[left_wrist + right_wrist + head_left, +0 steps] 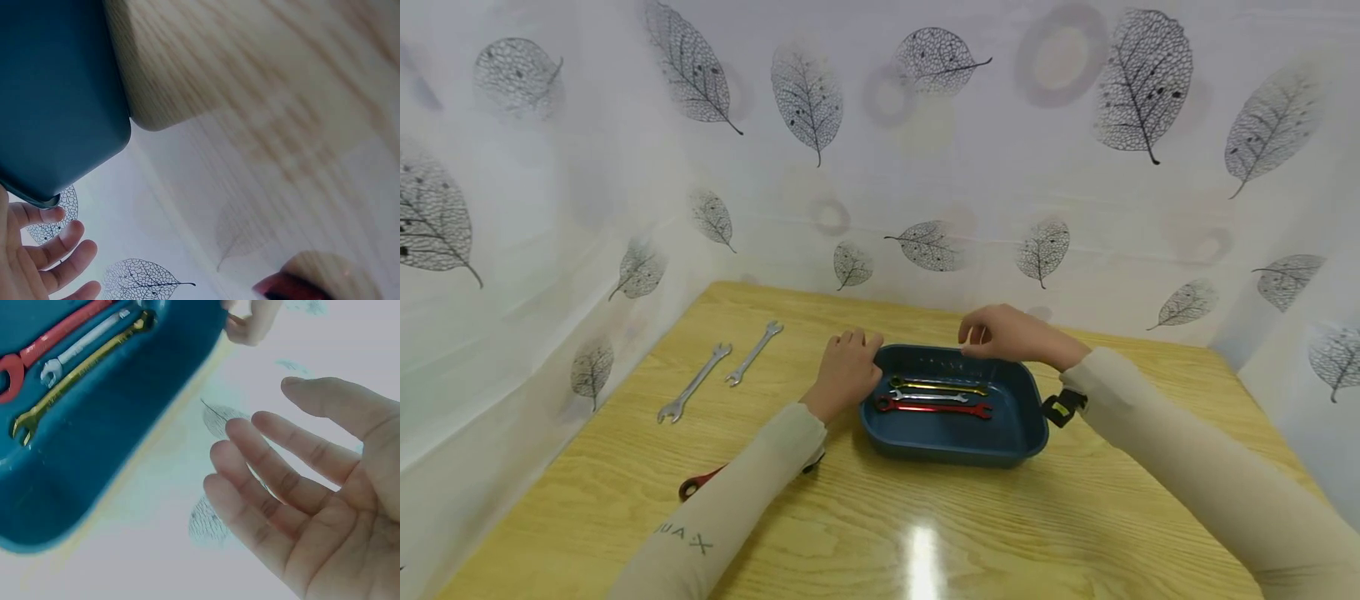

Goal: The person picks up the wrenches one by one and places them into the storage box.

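A dark blue tray sits on the table with three wrenches lying side by side in it: a gold wrench, a silver wrench and a red wrench. My left hand holds the tray's rim at its far left corner; in the left wrist view the fingers spread outside the wall, the thumb hidden. Over the far rim hovers my right hand. The right wrist view shows its loosely bent fingers apart from the tray, with nothing in them.
Two silver wrenches, a longer wrench and a shorter wrench, lie on the wooden table at the left. Another red wrench is partly covered by my left forearm. A leaf-patterned cloth hangs behind the table.
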Available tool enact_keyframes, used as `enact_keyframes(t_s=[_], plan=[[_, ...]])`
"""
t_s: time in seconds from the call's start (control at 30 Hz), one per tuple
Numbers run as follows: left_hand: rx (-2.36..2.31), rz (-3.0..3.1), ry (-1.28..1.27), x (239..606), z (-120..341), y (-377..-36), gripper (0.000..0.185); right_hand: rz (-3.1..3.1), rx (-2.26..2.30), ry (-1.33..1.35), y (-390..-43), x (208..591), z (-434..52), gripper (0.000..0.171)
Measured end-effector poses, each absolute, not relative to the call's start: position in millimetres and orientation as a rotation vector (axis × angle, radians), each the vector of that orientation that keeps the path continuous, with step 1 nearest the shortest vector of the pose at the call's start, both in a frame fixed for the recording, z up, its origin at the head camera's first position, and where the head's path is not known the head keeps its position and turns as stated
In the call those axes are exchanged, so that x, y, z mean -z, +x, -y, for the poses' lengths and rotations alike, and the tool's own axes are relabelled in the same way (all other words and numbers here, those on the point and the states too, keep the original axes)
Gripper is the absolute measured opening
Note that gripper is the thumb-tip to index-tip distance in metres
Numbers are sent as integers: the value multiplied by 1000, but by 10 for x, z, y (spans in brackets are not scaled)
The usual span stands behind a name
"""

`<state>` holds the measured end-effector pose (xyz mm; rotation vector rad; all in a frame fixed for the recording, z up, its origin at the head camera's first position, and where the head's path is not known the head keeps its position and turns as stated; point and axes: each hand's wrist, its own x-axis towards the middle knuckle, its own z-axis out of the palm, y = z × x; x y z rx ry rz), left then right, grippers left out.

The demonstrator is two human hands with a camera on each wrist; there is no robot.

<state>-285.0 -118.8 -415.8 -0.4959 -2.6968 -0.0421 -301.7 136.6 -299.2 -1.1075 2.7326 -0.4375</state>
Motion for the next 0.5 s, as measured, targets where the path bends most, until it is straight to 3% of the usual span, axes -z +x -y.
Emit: enact_keyframes(t_s=[0.5], plan=[[48,2716,-481,4120,1166,-2829,25,-3078,284,-899,-2900,3036,-1892,18]])
